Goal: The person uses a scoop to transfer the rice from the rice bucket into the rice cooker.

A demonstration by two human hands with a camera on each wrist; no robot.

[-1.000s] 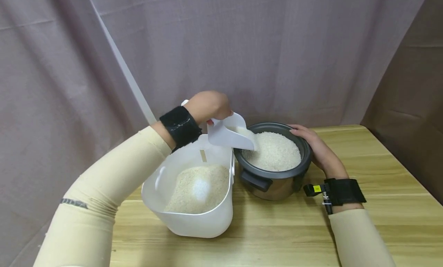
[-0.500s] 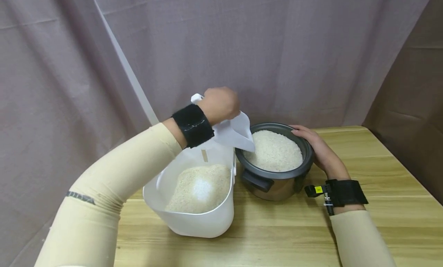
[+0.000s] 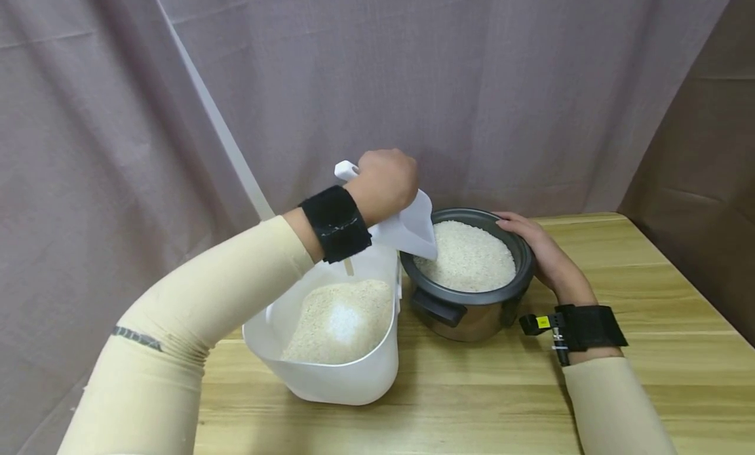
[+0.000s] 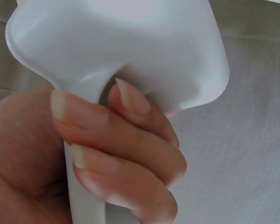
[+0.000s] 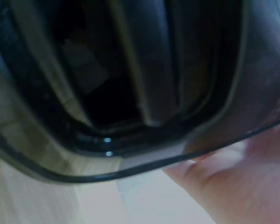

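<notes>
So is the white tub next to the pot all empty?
No, the white tub has a pile of rice in it, sitting beside the pot on the table.

Both arms in long cream sleeves, creased at elbows. Left sleeve carries thin dark printed band on upper arm. Black wrist strap on left; black strap on right with small black camera mount, yellow tag, white fastenings. Hands bare, fingernails long and unpainted.
</notes>
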